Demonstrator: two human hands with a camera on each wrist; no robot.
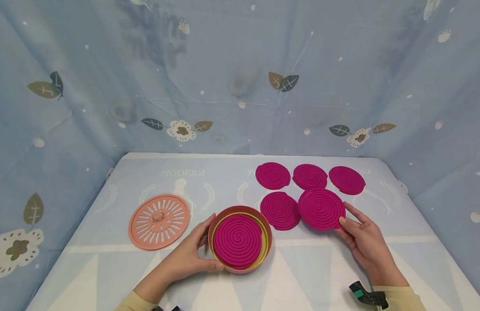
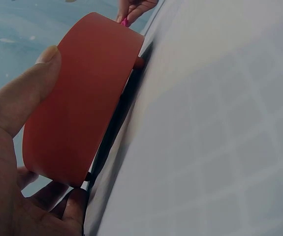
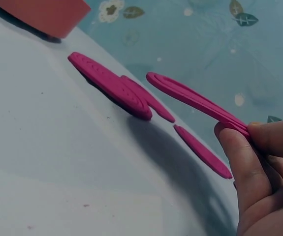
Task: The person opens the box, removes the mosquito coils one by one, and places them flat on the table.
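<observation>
My left hand (image 1: 187, 257) grips the side of a round salmon-coloured mosquito coil box (image 2: 82, 93), with its thumb at the near rim. Inside the box lies a magenta mosquito coil (image 1: 237, 241) within a yellow inner ring. With thumb and fingers my right hand (image 1: 365, 244) pinches the right edge of another magenta coil (image 1: 321, 209). In the right wrist view this held coil is tilted and raised over the table, its shadow below. Just left of it, a flat coil (image 1: 280, 211) lies between it and the box.
Three more magenta coils lie in a back row: one at left (image 1: 272, 176), one in the middle (image 1: 310, 176), one at right (image 1: 347, 180). A slotted salmon lid (image 1: 160, 222) with a small centre knob rests left of the box. Patterned blue cloth (image 1: 240, 77) hangs behind the table.
</observation>
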